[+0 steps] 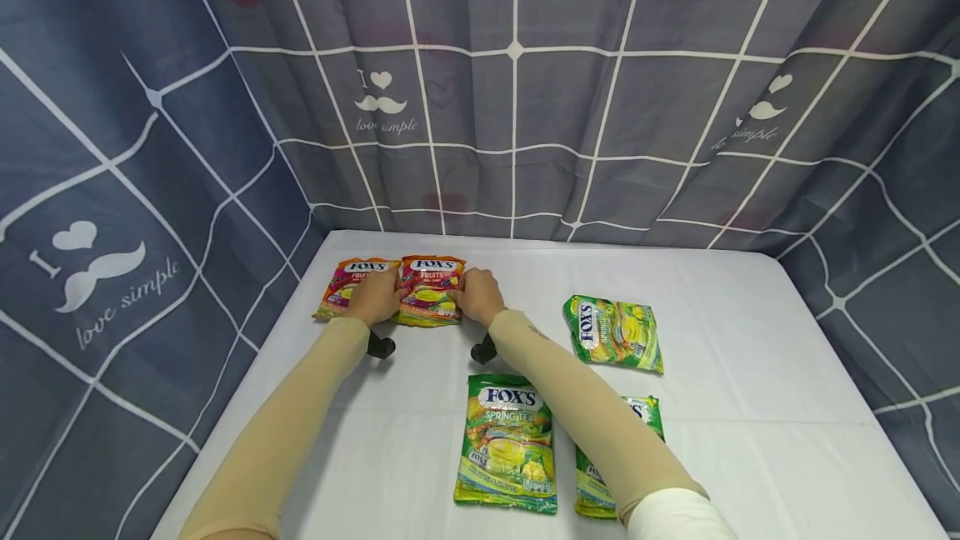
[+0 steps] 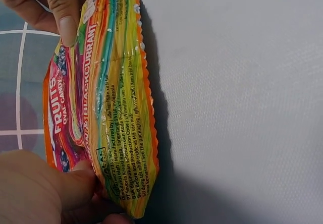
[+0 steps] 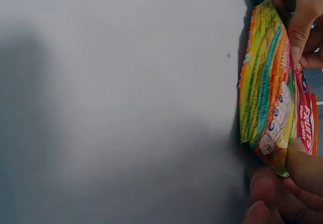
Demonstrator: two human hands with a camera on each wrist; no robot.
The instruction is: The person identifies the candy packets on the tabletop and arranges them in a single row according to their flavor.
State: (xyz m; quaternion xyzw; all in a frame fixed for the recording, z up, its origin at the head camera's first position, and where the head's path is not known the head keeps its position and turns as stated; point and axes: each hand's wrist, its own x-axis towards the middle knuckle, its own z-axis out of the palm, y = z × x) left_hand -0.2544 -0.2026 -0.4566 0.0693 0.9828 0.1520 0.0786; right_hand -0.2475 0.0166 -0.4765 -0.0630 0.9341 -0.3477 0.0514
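Note:
Both of my hands hold one red Fox's Fruits candy bag (image 1: 431, 290) by its sides at the back left of the white table (image 1: 750, 340). My left hand (image 1: 375, 297) grips its left edge and my right hand (image 1: 477, 295) grips its right edge. In the left wrist view the bag (image 2: 111, 108) is pinched by my left hand (image 2: 45, 188) at the bottom. In the right wrist view my right hand (image 3: 285, 183) pinches the bag (image 3: 270, 98) at its lower end. A second red Fruits bag (image 1: 343, 283) lies just left of it, partly behind my left hand.
Three green Fox's Spring Tea bags lie on the table: one (image 1: 613, 332) at the right, one (image 1: 508, 444) near the front, one (image 1: 596, 477) partly under my right forearm. A grey checked curtain (image 1: 517, 107) walls in the table at the back and sides.

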